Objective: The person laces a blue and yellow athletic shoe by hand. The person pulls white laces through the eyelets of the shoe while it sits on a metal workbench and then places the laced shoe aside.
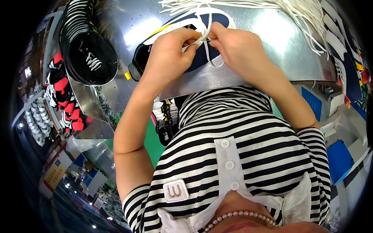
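Note:
A dark blue shoe upper (201, 59) with white and yellow trim lies on the metal tabletop in front of me, its black collar at the left. A white shoelace (210, 19) runs through its eyelets and loops up between my hands. My left hand (171, 52) is closed, thumb and fingers pinching the lace over the middle of the upper. My right hand (237, 48) pinches the lace just to the right, its fingertips almost touching the left ones. Both hands cover part of the upper, so the eyelets are partly hidden.
A bundle of loose white laces (268, 4) lies along the table's far side. A stack of black shoe uppers (91, 58) stands at the left, red and black ones (68, 112) below it. More navy and white uppers (344, 58) hang at the right. The metal tabletop (136, 23) reflects light.

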Tool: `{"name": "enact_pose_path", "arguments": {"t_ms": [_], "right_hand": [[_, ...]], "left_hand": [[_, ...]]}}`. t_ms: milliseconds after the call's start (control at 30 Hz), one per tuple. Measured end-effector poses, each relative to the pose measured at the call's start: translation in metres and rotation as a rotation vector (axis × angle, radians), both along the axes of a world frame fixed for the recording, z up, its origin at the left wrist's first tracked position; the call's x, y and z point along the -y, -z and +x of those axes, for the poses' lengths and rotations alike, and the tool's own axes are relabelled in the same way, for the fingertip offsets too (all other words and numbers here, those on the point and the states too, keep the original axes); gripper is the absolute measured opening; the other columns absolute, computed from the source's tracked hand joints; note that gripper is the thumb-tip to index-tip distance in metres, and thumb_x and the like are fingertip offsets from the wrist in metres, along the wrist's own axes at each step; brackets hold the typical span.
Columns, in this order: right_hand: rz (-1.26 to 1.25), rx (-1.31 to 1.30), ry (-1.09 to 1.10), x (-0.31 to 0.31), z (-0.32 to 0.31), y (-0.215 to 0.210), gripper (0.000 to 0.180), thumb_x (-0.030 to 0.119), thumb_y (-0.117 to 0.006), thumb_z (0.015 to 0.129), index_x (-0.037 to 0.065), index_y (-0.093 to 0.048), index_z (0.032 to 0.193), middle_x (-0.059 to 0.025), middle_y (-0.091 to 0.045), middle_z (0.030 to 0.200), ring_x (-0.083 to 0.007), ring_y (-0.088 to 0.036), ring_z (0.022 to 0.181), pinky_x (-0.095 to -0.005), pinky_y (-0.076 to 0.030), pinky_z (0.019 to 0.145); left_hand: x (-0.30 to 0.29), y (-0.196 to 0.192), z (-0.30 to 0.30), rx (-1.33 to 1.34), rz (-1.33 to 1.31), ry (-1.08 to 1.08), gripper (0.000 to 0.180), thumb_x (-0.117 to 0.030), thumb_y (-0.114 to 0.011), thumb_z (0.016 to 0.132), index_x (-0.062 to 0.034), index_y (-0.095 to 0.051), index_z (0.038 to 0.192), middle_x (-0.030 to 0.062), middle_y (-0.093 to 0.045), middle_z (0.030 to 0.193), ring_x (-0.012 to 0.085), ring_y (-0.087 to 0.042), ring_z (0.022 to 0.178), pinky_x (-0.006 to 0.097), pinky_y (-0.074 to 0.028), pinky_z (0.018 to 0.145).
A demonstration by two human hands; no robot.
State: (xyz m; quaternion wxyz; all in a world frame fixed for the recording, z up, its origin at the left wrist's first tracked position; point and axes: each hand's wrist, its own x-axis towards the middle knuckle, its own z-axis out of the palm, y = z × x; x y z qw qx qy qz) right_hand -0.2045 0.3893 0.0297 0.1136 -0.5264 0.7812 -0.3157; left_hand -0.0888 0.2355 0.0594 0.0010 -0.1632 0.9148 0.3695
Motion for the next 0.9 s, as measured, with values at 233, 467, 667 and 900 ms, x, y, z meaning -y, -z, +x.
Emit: {"name": "enact_pose_path", "arguments": {"t_ms": [233, 467, 667, 900], "right_hand": [[-0.024, -0.014, 0.057, 0.008, 0.019, 0.015, 0.017, 0.011, -0.059, 0.086, 0.002, -0.05, 0.098, -0.0148, -0.067, 0.08, -0.0325, -0.067, 0.066, -0.0434, -0.052, 0.056], [-0.241, 0.6, 0.358, -0.049, -0.063, -0.014, 0.03, 0.026, -0.072, 0.088, 0.007, -0.061, 0.108, -0.0026, -0.066, 0.097, -0.0091, -0.061, 0.087, -0.0274, -0.052, 0.071], [-0.234, 0.757, 0.194, 0.001, -0.041, -0.003, 0.049, 0.023, -0.084, 0.075, 0.005, -0.054, 0.11, -0.0028, -0.06, 0.095, -0.0097, -0.055, 0.087, -0.024, -0.045, 0.077], [-0.287, 0.764, 0.144, 0.014, -0.017, -0.007, 0.049, 0.016, -0.08, 0.079, 0.003, -0.051, 0.116, -0.0068, -0.061, 0.1, -0.0127, -0.059, 0.091, -0.0245, -0.047, 0.081]], "left_hand": [[-0.016, 0.006, 0.011, -0.147, -0.208, 0.01, 0.02, -0.003, -0.065, 0.084, 0.0002, -0.068, 0.104, 0.0133, -0.068, 0.088, 0.0286, -0.066, 0.076, 0.032, -0.052, 0.071], [-0.015, -0.004, 0.038, -0.36, -0.417, 0.147, 0.022, 0.001, -0.068, 0.08, -0.006, -0.063, 0.1, 0.0117, -0.063, 0.078, 0.0307, -0.061, 0.068, 0.036, -0.049, 0.061], [0.003, -0.017, 0.036, -0.109, -0.065, -0.029, 0.027, -0.018, -0.06, 0.095, 0.0036, -0.064, 0.111, 0.0154, -0.069, 0.096, 0.0262, -0.067, 0.089, 0.032, -0.051, 0.08], [0.026, -0.021, 0.029, 0.398, 0.775, -0.318, 0.042, -0.039, -0.071, 0.088, -0.0048, -0.07, 0.112, 0.0032, -0.068, 0.11, 0.0132, -0.058, 0.104, 0.027, -0.038, 0.098]]}}
